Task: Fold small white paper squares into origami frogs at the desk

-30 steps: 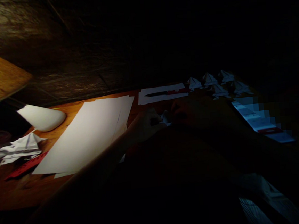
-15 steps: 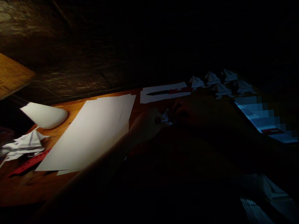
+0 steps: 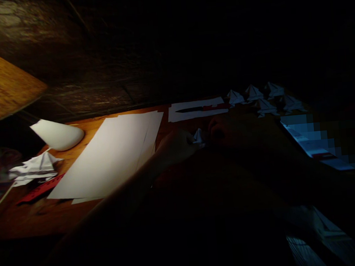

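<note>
Between my two hands is a small folded white paper (image 3: 199, 136), its pointed top upward. My left hand (image 3: 178, 145) is closed on its left side, fingers pinched. My right hand (image 3: 222, 131) is curled at its right side; it lies in deep shadow, and its fingertips on the paper are hard to make out. Just beyond my hands, a knife with a dark blade and red handle (image 3: 215, 107) rests on small white paper sheets (image 3: 179, 117). Left of my left hand lies a stack of large white sheets (image 3: 108, 155).
Several folded paper figures (image 3: 266, 106) stand at the back right. A glowing screen (image 3: 315, 143) lies right of my hands. On the left are a lampshade (image 3: 2, 86), a white rounded base (image 3: 61, 135), crumpled folded paper (image 3: 39, 168) and a red ruler (image 3: 41, 190). A dark wall rises behind.
The whole view has shifted slightly, so things on the left sit a little further right. Both hands stay around the small folded paper, with my right hand's fingers slightly more curled.
</note>
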A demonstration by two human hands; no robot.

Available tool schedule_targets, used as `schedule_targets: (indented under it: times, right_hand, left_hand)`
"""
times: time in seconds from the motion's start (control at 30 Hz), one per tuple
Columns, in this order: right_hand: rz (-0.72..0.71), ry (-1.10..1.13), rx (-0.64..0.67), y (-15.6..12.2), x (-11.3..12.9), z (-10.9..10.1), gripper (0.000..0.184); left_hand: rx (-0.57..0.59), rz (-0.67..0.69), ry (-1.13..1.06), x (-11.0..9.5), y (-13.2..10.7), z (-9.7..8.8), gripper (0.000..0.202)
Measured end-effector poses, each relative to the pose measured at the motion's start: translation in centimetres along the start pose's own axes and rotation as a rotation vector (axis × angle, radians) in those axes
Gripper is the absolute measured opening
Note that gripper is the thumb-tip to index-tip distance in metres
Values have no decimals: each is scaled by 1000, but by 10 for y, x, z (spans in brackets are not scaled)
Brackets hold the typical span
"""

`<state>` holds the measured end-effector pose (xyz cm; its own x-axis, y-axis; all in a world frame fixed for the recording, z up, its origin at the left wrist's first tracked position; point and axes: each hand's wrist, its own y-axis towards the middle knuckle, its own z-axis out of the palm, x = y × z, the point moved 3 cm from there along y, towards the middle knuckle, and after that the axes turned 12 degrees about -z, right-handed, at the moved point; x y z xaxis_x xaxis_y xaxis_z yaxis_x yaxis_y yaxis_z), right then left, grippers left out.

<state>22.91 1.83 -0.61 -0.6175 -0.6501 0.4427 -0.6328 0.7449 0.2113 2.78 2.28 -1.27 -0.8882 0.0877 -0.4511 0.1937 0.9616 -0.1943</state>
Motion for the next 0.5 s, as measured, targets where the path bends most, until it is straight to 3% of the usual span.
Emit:
schedule_targets:
  times: [0.13, 0.3, 0.4, 0.5]
  right_hand:
    - [-45, -17, -2, 3, 0, -3, 5]
    - [14, -20, 15, 4, 6, -8, 11]
    - [38, 59, -45, 3, 6, -9, 34]
    - [-28, 149, -115, 3, 1, -4, 68]
  left_hand:
    - [2, -26, -9, 0, 1, 0, 31]
    - [-61, 30, -28, 2, -1, 3, 29]
    - [-178, 75, -56, 1, -4, 2, 38]
    - [-246, 77, -30, 1, -4, 0, 55]
